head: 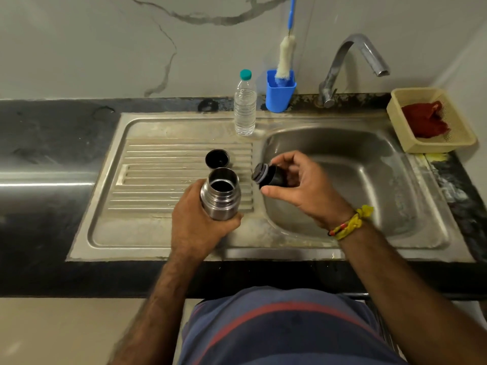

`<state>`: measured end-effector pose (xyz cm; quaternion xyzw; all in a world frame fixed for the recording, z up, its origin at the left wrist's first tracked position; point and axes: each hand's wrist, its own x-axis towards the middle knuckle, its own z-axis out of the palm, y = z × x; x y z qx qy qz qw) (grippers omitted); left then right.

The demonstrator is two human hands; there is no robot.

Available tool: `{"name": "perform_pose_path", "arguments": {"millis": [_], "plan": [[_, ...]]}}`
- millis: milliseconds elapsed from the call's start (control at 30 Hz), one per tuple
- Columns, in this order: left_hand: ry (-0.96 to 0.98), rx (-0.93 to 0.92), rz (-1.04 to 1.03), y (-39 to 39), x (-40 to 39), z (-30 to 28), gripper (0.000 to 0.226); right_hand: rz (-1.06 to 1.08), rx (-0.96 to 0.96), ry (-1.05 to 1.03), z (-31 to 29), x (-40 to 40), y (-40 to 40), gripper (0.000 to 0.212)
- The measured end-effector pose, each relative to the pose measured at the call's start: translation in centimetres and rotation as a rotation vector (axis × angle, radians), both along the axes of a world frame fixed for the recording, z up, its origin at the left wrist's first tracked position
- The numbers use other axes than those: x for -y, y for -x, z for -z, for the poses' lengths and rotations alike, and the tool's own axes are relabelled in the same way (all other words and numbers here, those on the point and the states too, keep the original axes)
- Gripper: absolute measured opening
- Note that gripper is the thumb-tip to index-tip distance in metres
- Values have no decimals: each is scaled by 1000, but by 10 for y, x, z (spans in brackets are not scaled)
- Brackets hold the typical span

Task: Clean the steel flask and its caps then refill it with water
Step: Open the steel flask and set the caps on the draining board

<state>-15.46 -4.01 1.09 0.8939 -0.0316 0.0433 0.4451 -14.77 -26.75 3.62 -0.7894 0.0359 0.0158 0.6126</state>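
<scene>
Stood over the drainboard (163,180) of a steel sink (432,233), uncapped: flask (221,196), mouth up, gripped round its body by the left hand (196,222). Held by the right hand (300,185) at the basin's near-left edge, fingers and thumb curled round it: dark stopper (267,176), tilted with its grey threaded end toward the flask and apart from it. Rested mouth-up on the ridges just behind the flask: black cap (217,158); farther back, a water bottle (245,106), a blue holder (279,93) with a brush (286,57), a tap (353,61), and at right a basket (432,119) with a red cloth (425,119)
</scene>
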Motion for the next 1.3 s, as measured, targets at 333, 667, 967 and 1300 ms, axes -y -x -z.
{"name": "perform_pose_path", "arguments": {"millis": [333,667,967,1300], "plan": [[4,2,-70,-9,-47,-3,70,-21,-132,176,106,-79,-46,56],[-8,-55,-58,-18,-60,3,68,-129,-137,326,138,-102,-66,74],[-16,-34,-23,-14,-47,1,70,234,-47,235,133,-36,-35,40],[-231,-37,244,-20,25,2,76,666,-34,351,139,48,36,24]]}}
